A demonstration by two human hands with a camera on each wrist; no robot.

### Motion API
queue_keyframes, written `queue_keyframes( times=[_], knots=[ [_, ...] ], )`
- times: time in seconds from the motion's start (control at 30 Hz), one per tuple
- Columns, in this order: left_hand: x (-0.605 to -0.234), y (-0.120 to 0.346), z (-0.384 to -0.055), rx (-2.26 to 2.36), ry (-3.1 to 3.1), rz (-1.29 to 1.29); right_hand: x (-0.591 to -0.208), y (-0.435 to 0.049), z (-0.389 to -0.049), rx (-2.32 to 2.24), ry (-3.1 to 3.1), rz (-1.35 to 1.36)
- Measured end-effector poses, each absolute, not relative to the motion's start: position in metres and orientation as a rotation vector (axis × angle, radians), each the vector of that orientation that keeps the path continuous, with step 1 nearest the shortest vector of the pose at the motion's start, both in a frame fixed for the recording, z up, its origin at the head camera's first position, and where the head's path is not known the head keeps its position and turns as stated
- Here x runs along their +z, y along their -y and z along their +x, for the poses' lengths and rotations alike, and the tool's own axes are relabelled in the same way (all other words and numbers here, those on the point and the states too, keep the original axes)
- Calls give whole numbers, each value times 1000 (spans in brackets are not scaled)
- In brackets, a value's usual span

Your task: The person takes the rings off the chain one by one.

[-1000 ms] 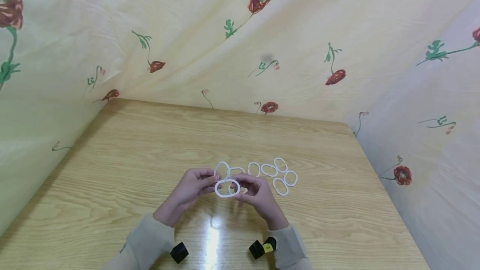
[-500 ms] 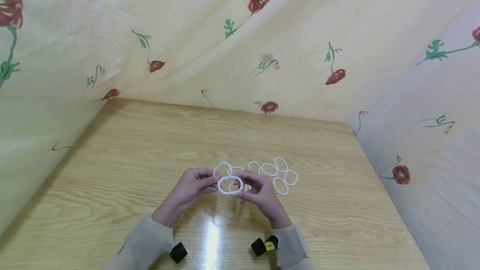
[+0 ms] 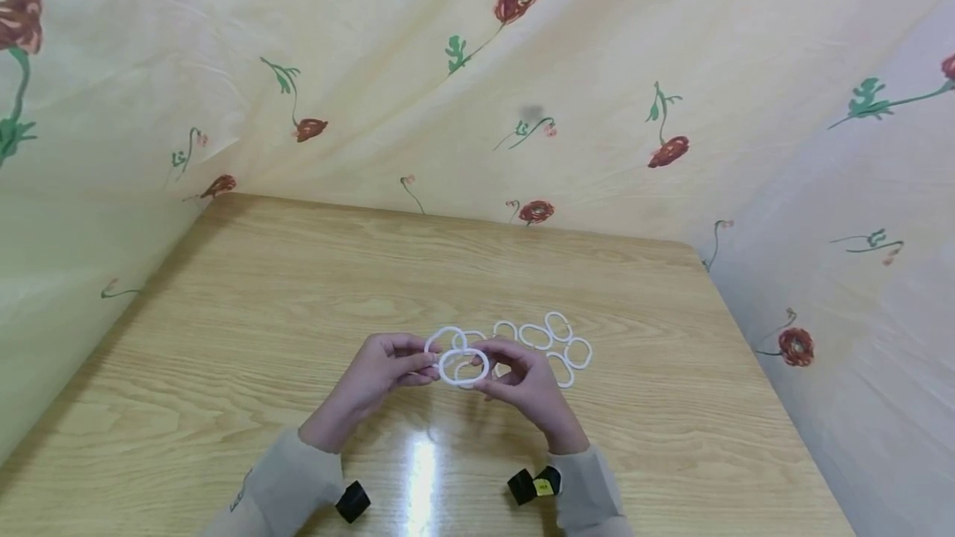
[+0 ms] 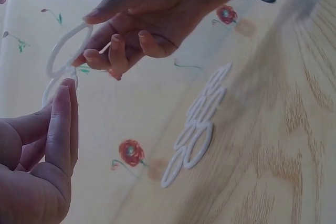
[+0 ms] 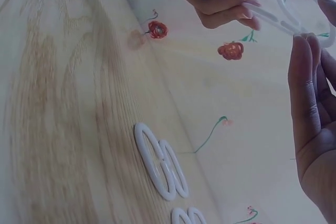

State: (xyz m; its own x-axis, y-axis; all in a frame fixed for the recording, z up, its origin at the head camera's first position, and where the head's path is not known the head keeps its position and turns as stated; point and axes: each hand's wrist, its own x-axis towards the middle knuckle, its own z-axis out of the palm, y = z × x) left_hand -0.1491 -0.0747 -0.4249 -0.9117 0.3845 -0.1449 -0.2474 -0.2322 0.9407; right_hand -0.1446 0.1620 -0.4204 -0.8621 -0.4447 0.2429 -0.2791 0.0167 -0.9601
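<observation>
Two white oval plastic rings are held up over the table, one in each hand. My left hand (image 3: 384,371) pinches the farther ring (image 3: 445,329) at its left side. Between thumb and fingers, my right hand (image 3: 525,379) grips the nearer ring (image 3: 464,383) by its right side. The two rings overlap and meet at one spot; whether they are linked there I cannot tell. In the right wrist view the left hand's ring (image 5: 268,16) appears to have a small gap. Further rings on the table behind are partly hidden by the hands and held rings.
Several loose white rings (image 3: 590,352) lie close together beyond and right of my right hand. They rest flat on the wooden table (image 3: 298,272). Flowered cloth (image 3: 373,65) hangs along the back and sides. Black wrist cameras (image 3: 353,502) sit at both cuffs.
The nearer ring has shifted right and slightly up with my right hand. The farther ring tilts a little flatter. My left hand stays almost in place.
</observation>
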Motion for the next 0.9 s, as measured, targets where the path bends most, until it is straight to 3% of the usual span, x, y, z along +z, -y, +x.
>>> queue_keyframes(
  times=[0.9],
  knots=[
    [-427,74,-153,2051,-1854,256,-420,-194,-140,-1907,-2258,-737]
  ],
)
